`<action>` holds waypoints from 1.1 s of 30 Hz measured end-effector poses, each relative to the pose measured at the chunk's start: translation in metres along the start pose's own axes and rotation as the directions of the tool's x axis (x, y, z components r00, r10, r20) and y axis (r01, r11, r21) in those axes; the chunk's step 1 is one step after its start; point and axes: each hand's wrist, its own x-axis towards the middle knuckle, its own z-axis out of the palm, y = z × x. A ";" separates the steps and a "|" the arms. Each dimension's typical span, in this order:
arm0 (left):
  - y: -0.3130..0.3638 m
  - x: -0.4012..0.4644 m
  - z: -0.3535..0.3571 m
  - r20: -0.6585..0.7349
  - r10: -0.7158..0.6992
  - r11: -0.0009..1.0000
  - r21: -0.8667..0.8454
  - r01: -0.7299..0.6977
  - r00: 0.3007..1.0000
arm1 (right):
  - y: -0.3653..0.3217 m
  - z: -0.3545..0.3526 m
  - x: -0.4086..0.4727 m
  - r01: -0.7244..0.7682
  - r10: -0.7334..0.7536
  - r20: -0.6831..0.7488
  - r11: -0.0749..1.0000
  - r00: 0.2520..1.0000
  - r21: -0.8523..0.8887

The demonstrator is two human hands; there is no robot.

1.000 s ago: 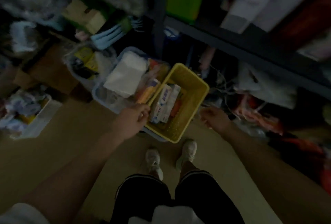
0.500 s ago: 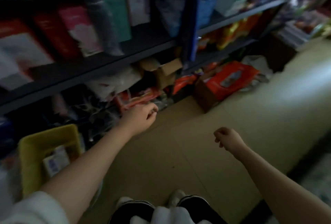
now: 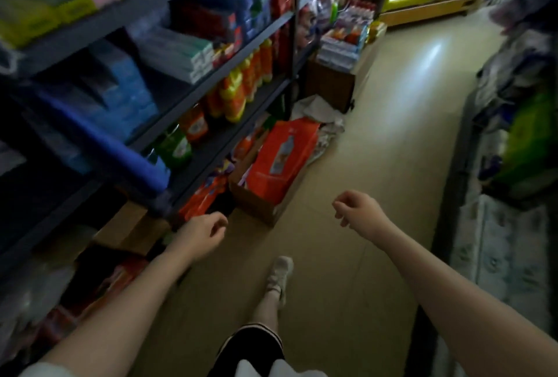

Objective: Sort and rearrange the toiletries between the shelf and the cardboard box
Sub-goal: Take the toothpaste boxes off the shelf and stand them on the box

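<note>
Our left hand (image 3: 200, 233) and right hand (image 3: 357, 212) hang loosely curled and hold nothing, we think because we are walking between stops, with the shelf (image 3: 211, 81) of toiletries on our left and the cardboard box (image 3: 259, 204) on the floor just ahead.

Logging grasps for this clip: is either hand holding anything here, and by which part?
Nothing is held. The left hand and the right hand both hang loosely curled over the floor, short of the cardboard box.
</note>
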 end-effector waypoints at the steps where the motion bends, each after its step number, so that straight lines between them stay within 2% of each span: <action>1: 0.006 0.030 -0.006 0.022 0.001 1.000 0.016 -0.001 1.000 | -0.003 -0.014 0.024 -0.006 0.006 -0.022 1.000 1.000 0.013; 7: 0.071 0.201 -0.054 0.124 0.058 0.995 0.075 -0.067 0.991 | -0.024 -0.092 0.148 -0.029 0.034 -0.118 0.999 0.992 0.040; 14: 0.207 0.369 -0.121 -0.021 0.320 0.947 0.013 -0.320 0.947 | 0.003 -0.190 0.288 -0.143 0.131 -0.152 0.987 0.980 -0.074; 18: 0.277 0.453 -0.136 -0.113 0.377 0.924 -0.023 -0.382 0.919 | 0.025 -0.252 0.372 -0.165 0.147 -0.149 0.979 0.978 -0.121; 24: 0.340 0.579 -0.139 -0.077 0.244 0.970 0.013 -0.243 0.967 | 0.017 -0.357 0.494 -0.095 0.079 -0.086 0.975 0.993 -0.203; 30: 0.354 0.679 -0.155 -0.047 0.033 0.999 -0.028 -0.034 0.998 | -0.043 -0.423 0.614 0.118 -0.117 0.016 0.964 0.993 -0.238; 33: 0.354 0.727 -0.167 -0.048 -0.029 0.998 -0.062 0.026 0.998 | -0.069 -0.439 0.676 0.203 -0.195 0.057 0.942 0.979 -0.268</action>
